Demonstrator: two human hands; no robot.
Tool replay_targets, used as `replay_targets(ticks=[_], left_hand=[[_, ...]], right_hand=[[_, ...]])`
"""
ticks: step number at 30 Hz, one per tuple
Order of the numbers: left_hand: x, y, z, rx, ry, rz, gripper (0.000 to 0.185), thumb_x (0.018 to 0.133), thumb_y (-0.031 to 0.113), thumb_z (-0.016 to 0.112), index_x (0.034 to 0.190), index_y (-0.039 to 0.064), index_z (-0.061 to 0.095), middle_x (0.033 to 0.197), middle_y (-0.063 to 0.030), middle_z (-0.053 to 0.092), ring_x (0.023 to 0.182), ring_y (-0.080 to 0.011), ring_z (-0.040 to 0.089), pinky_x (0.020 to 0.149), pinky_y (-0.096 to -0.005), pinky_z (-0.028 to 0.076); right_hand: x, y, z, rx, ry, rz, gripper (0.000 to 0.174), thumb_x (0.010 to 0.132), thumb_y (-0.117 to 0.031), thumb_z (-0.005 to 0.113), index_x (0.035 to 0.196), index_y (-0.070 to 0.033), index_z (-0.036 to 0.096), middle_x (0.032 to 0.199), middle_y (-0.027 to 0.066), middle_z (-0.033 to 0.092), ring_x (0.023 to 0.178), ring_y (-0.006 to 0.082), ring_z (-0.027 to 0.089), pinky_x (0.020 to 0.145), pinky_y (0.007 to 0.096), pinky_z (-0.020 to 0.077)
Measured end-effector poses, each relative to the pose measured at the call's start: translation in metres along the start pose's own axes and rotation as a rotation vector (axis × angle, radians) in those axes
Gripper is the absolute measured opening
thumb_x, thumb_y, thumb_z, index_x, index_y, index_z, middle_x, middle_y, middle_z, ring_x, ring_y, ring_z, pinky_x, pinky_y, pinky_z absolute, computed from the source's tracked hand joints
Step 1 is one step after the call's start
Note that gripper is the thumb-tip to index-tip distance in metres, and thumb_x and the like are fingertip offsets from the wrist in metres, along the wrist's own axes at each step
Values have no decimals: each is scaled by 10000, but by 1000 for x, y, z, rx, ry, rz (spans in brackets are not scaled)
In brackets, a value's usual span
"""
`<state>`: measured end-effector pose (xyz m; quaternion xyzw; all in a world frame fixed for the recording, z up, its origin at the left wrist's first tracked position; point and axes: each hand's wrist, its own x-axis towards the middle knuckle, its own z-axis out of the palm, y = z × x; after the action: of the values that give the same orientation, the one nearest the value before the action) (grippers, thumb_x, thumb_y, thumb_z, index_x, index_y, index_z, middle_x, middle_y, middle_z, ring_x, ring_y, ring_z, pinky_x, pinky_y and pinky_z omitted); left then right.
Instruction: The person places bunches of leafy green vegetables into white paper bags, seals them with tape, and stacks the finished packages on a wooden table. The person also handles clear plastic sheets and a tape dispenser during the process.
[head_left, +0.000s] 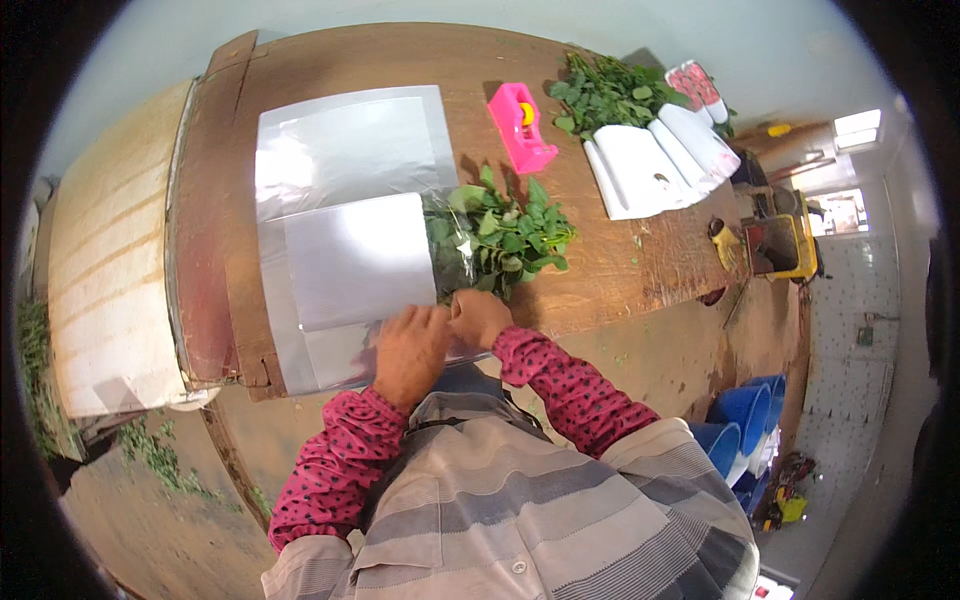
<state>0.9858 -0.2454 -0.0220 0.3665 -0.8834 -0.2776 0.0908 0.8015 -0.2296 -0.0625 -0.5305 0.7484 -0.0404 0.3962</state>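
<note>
A bunch of leafy green stems (517, 229) lies on the wooden table, its left part wrapped in a white sheet (364, 262). Clear plastic film (307, 367) is under the bunch and partly over its leaves. At the near edge of the wrap, my left hand (409, 352) has its fingers curled on the film. My right hand (478, 319) touches it from the right, closed on the film beside the lower leaves. The fingertips are partly hidden. Any flower heads inside the white sheet are out of sight.
Beyond the bunch stands a pink tape dispenser (519, 127) with a yellow core. More leafy stems (615, 94) and white-wrapped bundles (645, 169) lie at the table's far right. Blue buckets (739, 412) stand on the floor at right. A pale board (116, 247) adjoins the table at left.
</note>
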Motion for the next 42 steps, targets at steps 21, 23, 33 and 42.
replay_targets(ticks=[21, 23, 33, 42], left_hand=[[93, -23, 29, 176, 209, -24, 264, 850, 118, 622, 1108, 71, 658, 1191, -72, 662, 1198, -262, 561, 1111, -493, 322], [96, -19, 30, 166, 232, -51, 217, 851, 109, 624, 1059, 75, 677, 1150, -71, 683, 1167, -264, 586, 1099, -484, 337], [103, 13, 7, 165, 133, -142, 466, 795, 202, 754, 1226, 91, 614, 1338, -118, 571, 1278, -327, 494, 1108, -509, 331], [78, -36, -58, 183, 306, -266, 531, 827, 179, 748, 1303, 39, 558, 1371, -197, 528, 1274, -390, 468, 1073, -486, 376]], right_hand=[[49, 22, -51, 498, 442, -555, 234, 883, -46, 618, 1116, -30, 632, 1028, 190, 643, 925, 367, 643, 787, 405, 521], [68, 23, -65, 409, 441, -561, 313, 878, -33, 604, 1189, -55, 604, 1123, 193, 617, 970, 368, 635, 809, 412, 525], [100, 24, -82, 428, 360, -597, 281, 879, -83, 635, 1159, -59, 620, 1090, 140, 604, 925, 326, 645, 791, 412, 535], [14, 76, -113, 680, -147, -422, 223, 930, -139, 651, 1102, 2, 657, 914, 83, 691, 844, 128, 641, 726, 289, 518]])
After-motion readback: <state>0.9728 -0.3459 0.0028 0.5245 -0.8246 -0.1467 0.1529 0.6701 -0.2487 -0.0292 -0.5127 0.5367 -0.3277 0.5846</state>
